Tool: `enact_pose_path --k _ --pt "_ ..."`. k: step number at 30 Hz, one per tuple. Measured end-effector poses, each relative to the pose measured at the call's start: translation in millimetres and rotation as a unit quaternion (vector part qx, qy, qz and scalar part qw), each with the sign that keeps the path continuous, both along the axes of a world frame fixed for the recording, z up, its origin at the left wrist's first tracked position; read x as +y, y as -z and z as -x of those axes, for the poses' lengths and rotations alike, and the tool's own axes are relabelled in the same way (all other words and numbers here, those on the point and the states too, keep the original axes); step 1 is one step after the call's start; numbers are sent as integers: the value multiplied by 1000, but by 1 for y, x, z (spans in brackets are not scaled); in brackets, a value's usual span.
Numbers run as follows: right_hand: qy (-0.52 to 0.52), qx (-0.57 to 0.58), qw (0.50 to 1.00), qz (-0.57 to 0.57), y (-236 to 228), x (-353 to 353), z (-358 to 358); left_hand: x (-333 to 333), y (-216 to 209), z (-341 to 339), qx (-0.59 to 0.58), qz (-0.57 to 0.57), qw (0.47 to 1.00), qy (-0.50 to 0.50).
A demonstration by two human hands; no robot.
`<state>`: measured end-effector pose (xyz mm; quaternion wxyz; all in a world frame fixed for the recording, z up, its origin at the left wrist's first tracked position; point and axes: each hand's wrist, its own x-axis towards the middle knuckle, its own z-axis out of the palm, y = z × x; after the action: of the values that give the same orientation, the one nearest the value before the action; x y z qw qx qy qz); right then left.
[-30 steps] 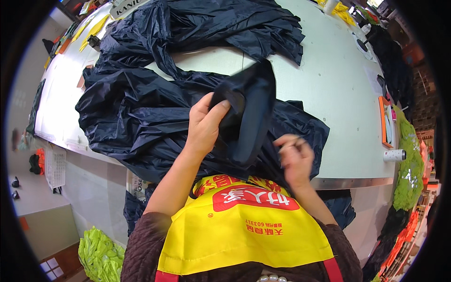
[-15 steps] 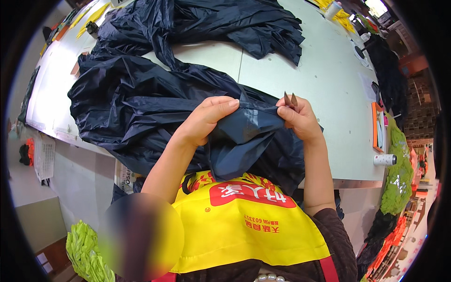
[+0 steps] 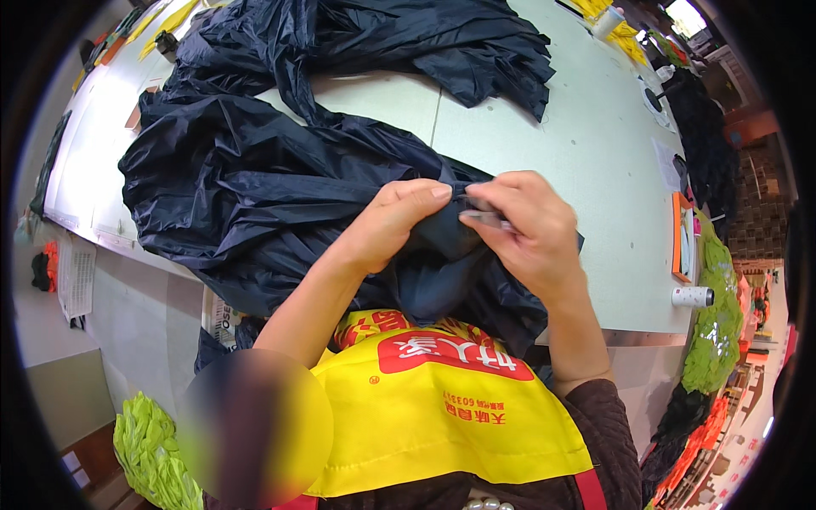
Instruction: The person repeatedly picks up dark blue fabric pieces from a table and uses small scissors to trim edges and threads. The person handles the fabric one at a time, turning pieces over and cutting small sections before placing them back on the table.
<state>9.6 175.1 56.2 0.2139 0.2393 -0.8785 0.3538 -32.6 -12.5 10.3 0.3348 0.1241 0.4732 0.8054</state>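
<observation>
Along the near edge of the counter point(image 3: 614, 255), navy cloth point(image 3: 438, 285) lies bunched and spills over. The left hand point(image 3: 382, 225) has its grip pinching the cloth's border; the right hand point(image 3: 535, 234) keeps its grip closed around blurred metal snips point(image 3: 495, 219), just beside this pinch. I judge the step as close snip work at this border; the next move would call for taut cloth and blades clear of the left thumb point(image 3: 439, 193).

1 left hand point(image 3: 387, 225) and 1 right hand point(image 3: 541, 231) make 2 hands, with 1 pair of metal snips point(image 3: 491, 219). Navy fabric point(image 3: 246, 195) lies in 2 large heaps. There are also 1 yellow apron point(image 3: 391, 442), 1 white worktable point(image 3: 544, 136), 1 orange-edged tray point(image 3: 677, 234), 1 white basket point(image 3: 78, 280), 2 whitish cylinders point(image 3: 690, 297) and 2 large lime-green bundles point(image 3: 712, 319).
</observation>
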Motion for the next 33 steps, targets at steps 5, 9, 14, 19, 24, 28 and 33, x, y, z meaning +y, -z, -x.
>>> enact_pose_path --k 5,9,14,19,24,28,33 --pt "33 154 986 -50 21 2 13 13 -9 -3 15 66 994 -88" --pt "-12 108 994 -25 9 -1 0 18 -11 2 0 60 991 -118" --pt "-315 -88 945 -28 1 7 -16 16 -12 1 -19 25 995 -99" --pt "-112 -109 988 12 -22 39 -6 14 -9 0 -61 20 997 -44" --pt "-40 25 987 -154 -17 42 13 18 -14 -5 -71 30 995 -60" --pt "-49 7 985 -163 -15 43 11 16 -14 -8 -81 41 994 -53" --pt "-77 -5 986 -149 -8 46 11 18 -12 -9 -52 83 994 -48"
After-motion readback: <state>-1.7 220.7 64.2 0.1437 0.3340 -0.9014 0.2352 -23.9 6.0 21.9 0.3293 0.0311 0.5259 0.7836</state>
